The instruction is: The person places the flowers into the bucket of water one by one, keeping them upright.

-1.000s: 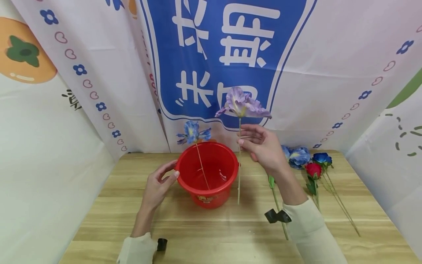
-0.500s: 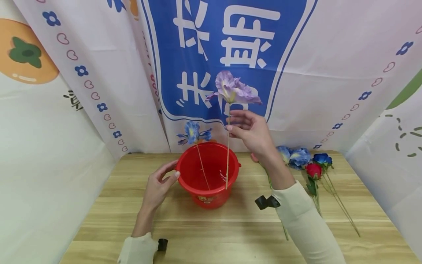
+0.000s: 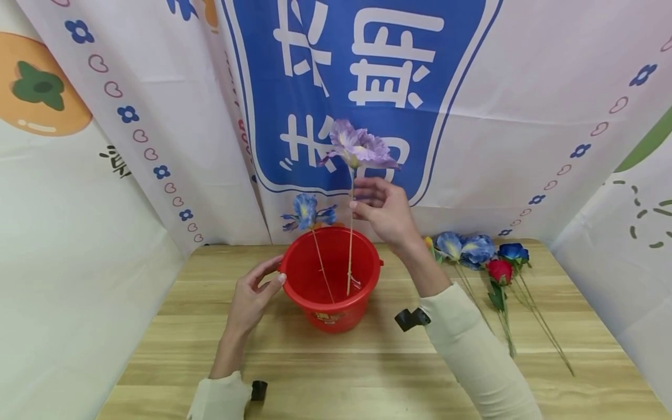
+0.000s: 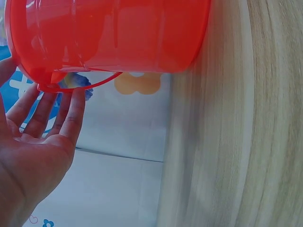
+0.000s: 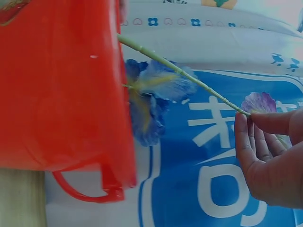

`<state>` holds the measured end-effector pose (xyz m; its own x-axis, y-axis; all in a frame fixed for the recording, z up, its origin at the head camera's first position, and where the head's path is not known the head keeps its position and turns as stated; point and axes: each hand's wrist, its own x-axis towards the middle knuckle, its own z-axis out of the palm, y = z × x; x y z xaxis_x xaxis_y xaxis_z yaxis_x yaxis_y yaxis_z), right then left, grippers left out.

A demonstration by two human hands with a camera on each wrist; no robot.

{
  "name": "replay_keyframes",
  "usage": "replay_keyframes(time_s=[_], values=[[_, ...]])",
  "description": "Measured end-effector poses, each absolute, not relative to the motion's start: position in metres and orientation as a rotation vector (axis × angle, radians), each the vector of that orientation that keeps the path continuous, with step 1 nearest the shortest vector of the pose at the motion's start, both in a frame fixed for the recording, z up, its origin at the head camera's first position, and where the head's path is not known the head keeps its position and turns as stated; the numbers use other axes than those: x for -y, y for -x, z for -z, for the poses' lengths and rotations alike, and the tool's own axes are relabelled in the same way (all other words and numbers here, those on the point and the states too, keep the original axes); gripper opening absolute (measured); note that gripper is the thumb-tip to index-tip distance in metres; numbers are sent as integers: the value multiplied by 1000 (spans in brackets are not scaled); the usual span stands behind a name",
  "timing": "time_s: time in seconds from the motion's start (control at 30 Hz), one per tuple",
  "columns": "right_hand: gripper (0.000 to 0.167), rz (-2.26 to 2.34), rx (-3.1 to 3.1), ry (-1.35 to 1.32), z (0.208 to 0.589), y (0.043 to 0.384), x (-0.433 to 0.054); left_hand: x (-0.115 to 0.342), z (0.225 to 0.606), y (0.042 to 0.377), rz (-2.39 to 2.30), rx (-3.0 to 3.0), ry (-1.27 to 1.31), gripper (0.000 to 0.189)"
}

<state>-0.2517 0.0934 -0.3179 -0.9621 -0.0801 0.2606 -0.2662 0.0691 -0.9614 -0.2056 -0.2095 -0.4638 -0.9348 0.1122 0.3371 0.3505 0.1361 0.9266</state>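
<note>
A red bucket (image 3: 336,318) stands on the table. My left hand (image 3: 252,297) touches its left side, with thumb and fairly straight fingertips against the rim near the handle joint; the left wrist view shows these fingers (image 4: 73,116) spread at the handle (image 4: 102,82). My right hand (image 3: 385,211) pinches the stem of a purple iris (image 3: 357,146) between thumb and fingertips. The stem's lower end is inside the bucket's mouth, and the bloom stands high above it. A blue iris (image 3: 307,213) leans in the bucket, its stem against the inner wall.
At the table's right lie two blue iris blooms (image 3: 475,251), a red rose (image 3: 499,271) and a blue rose (image 3: 513,252), their stems towards the front. An orange-yellow flower (image 3: 430,244) is partly hidden by my right forearm. A printed cloth (image 3: 488,151) hangs behind the wooden table (image 3: 325,373).
My right hand has carried the purple iris left, first rising and then dipping slightly, from beside the bucket to over its mouth. The left hand and bucket have stayed in place.
</note>
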Motion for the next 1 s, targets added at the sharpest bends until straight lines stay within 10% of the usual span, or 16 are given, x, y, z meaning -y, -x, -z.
replay_keyframes(time_s=[1.0], values=[[40,-1995,2375,-217,384,267,-52,210,464,206,1891,2205,476,44]])
